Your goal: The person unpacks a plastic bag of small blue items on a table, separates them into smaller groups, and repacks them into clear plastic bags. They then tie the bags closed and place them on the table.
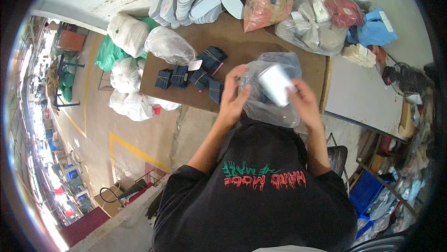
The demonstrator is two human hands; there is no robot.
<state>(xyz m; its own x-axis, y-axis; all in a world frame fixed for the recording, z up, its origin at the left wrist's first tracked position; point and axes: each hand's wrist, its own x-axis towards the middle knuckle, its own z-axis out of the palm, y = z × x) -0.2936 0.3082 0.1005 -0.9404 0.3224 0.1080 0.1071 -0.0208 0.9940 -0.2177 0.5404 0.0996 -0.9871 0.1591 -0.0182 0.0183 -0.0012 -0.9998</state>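
Note:
A clear plastic bag [272, 114] with blue-grey contents lies at the table's front edge, close to my body. My left hand [235, 91] grips the bag's left side, thumb and fingers closed on the plastic. My right hand [305, 103] pinches a white card-like piece [275, 85] by its lower right corner and holds it over the bag. Motion smears this piece, so I cannot tell if it is one card or a stack. Left of the bag lie several banded bundles of dark blue fabric [213, 57], with a white tag [194, 65] among them.
The brown table [251, 42] holds stacked grey sole-shaped pieces [205, 0] and filled bags [267, 3] along the wall. White bags [125, 72] stand off its left end. To the right are a pale table [368, 91], a black fan [400, 77] and blue crates [365, 191].

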